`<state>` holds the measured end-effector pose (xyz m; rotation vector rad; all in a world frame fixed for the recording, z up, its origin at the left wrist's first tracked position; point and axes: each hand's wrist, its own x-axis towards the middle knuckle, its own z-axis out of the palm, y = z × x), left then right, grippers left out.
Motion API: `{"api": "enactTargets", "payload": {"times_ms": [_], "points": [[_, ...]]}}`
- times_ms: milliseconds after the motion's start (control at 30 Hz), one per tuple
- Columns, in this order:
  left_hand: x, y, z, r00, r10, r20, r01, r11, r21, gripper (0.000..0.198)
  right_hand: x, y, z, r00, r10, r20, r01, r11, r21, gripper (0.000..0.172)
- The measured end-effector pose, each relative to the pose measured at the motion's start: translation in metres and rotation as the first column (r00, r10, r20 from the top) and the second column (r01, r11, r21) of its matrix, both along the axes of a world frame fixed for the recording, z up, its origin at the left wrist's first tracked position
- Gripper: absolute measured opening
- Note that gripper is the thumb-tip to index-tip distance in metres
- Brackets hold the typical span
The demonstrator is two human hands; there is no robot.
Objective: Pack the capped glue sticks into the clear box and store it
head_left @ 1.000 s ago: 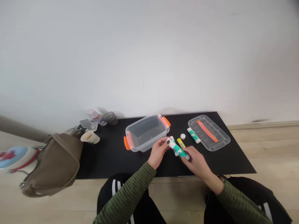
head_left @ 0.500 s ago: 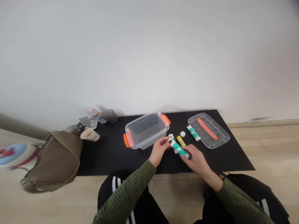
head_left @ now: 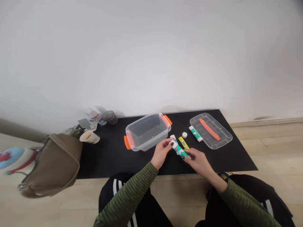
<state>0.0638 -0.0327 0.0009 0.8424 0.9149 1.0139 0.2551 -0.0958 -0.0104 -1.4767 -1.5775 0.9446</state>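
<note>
Both hands hold one green and white glue stick (head_left: 179, 150) over a black mat (head_left: 113, 154). My left hand (head_left: 161, 152) pinches its cap end; my right hand (head_left: 198, 160) grips its lower end. Just behind it lie another white and green stick (head_left: 173, 137), a yellow stick (head_left: 183, 142) and a loose white cap (head_left: 184, 135). A clear plastic box (head_left: 146, 131) with orange clips stands to the left of my hands. Its clear lid (head_left: 210, 130) with an orange handle lies at the right, with a further green stick (head_left: 195, 133) beside it.
A brown bag (head_left: 53, 164) overlaps the mat's left edge. A paper cup (head_left: 89, 137), a phone (head_left: 84, 123), a small bottle (head_left: 94, 115) and a dark glass (head_left: 109, 117) stand at the back left near the white wall. My knees are at the mat's front edge.
The view has shifted slightly. Both hands stay on the glue stick, with the left fingers working at its cap end.
</note>
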Motion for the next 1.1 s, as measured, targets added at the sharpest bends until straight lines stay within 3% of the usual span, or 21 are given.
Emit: {"api": "enactTargets", "payload": {"times_ms": [400, 600, 733, 867, 967, 1100], "points": [[0.002, -0.002, 0.003, 0.998, -0.032, 0.054, 0.033, 0.999, -0.02, 0.04, -0.001, 0.001, 0.005, 0.953, -0.033, -0.3, -0.062, 0.952, -0.301, 0.05], [0.005, -0.004, 0.004, 0.995, -0.046, 0.087, 0.048, 0.998, -0.026, 0.042, 0.003, 0.004, 0.003, 0.909, -0.03, -0.417, -0.133, 0.924, -0.358, 0.055], [0.007, -0.004, 0.002, 0.995, -0.063, 0.083, 0.064, 0.998, -0.016, 0.041, 0.009, 0.003, 0.005, 0.953, 0.038, -0.301, -0.137, 0.939, -0.316, 0.05], [0.011, -0.004, -0.002, 0.996, -0.081, 0.046, 0.08, 0.997, 0.02, 0.039, 0.018, 0.003, 0.007, 0.995, 0.098, -0.037, -0.103, 0.982, -0.162, 0.036], [0.015, 0.005, -0.002, 0.994, -0.099, -0.036, 0.103, 0.99, 0.098, 0.038, 0.025, 0.005, 0.007, 0.985, 0.055, 0.166, -0.049, 0.998, -0.042, 0.03], [0.03, 0.034, -0.001, 0.957, -0.041, -0.287, 0.119, 0.958, 0.261, 0.027, 0.038, 0.012, 0.002, 0.907, -0.07, 0.416, 0.016, 0.991, 0.132, 0.026]]}}
